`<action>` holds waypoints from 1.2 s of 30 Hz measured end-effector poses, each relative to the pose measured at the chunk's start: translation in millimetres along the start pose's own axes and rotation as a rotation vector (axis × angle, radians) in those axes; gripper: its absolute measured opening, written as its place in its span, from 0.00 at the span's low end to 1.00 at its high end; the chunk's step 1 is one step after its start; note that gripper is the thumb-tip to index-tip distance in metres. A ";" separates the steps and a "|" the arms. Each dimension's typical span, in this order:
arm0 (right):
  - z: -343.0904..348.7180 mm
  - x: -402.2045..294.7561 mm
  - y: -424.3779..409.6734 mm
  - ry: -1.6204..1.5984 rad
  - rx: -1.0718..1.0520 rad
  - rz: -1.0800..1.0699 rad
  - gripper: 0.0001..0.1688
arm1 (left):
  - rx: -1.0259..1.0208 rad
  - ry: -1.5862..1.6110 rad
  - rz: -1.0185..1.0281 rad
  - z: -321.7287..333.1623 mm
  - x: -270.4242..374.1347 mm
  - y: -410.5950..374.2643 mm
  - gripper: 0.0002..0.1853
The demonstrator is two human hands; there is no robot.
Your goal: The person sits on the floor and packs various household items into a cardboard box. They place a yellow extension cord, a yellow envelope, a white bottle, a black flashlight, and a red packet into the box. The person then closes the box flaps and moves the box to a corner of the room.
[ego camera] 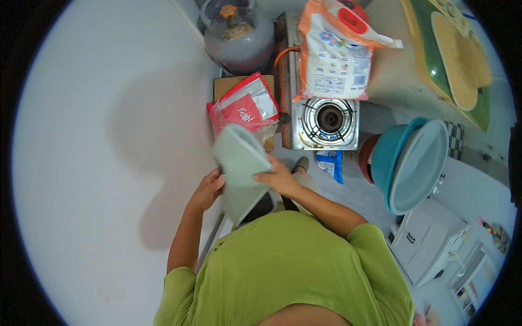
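In front of my green shirt I hold a pale green folded item (242,171), perhaps a mat or thick cloth; motion blur hides its exact kind. My left hand (207,189) grips its left edge, close to the white wall. From the other side my right hand (278,176) pinches the right edge, thumb lying on the front face. The item's upper end curls over in a rounded fold. Just beyond it lies a red and silver plastic package (246,108) on a cardboard box (228,84). Something dark, partly hidden, shows under the item's lower right edge.
A gas stove (330,120) bears a large orange and white bag (338,61). Behind the package stands a gas cylinder (240,45). Stacked basins (420,167) and a blue packet (331,165) are to the right. The white wall (102,163) borders my left side.
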State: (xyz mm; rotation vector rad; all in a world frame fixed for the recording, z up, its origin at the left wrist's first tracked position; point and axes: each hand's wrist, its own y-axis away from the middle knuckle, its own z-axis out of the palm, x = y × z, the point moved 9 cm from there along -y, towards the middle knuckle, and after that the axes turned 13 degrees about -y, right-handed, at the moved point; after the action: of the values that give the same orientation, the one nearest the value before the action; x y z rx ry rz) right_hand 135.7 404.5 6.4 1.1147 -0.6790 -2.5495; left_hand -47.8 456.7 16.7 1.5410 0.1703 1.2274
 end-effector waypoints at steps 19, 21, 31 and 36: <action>-207.4 74.3 66.0 0.042 0.643 0.310 0.30 | 0.656 -1.464 0.344 -7.1 -70.9 -296.4 0.35; -213.9 89.6 69.8 0.043 0.654 0.333 0.30 | 0.517 -1.471 0.284 -7.4 -61.9 -321.8 0.34; -201.9 68.9 50.0 0.103 0.599 0.272 0.29 | 0.165 -1.693 -0.063 -45.3 -115.9 -321.8 0.12; -187.5 43.1 24.6 0.066 0.568 0.272 0.29 | 0.190 -1.659 -0.015 -72.7 -76.4 -262.0 0.10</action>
State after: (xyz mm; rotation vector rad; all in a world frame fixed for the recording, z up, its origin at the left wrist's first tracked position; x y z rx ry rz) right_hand 248.2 307.7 -118.4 1.1555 -1.4837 -2.1305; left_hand -12.3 553.6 -246.3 2.2175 -0.7914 -0.3617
